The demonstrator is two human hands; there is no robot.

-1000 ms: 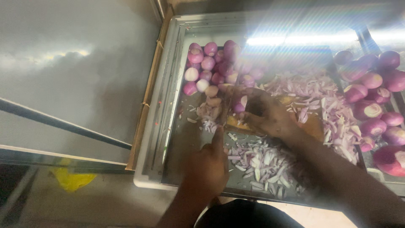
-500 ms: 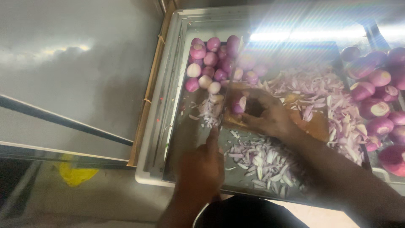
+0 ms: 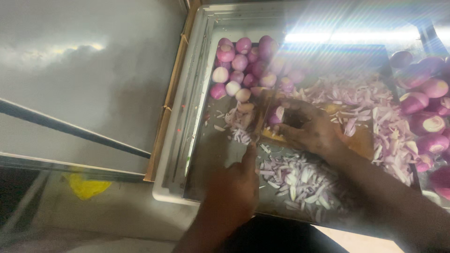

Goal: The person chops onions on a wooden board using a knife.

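The right hand (image 3: pixel 311 131) is curled over a peeled onion (image 3: pixel 276 115), fingers clamped down on it against the yellow chopping board (image 3: pixel 363 140) in the middle of the steel tray (image 3: pixel 187 140). The left hand (image 3: pixel 234 192) is closed in a fist with the index finger stretched forward toward the blade of a knife (image 3: pixel 258 119) – the blade is blurred, so its exact edge is hard to make out. To cut well here, I'd judge the right fingertips should stay tucked back from the blade, the onion pressed flat so it cannot roll. Chopped onion (image 3: pixel 300 180) lies heaped just in front of the board; whole peeled onions (image 3: pixel 241 65) sit piled at the far left of the tray.
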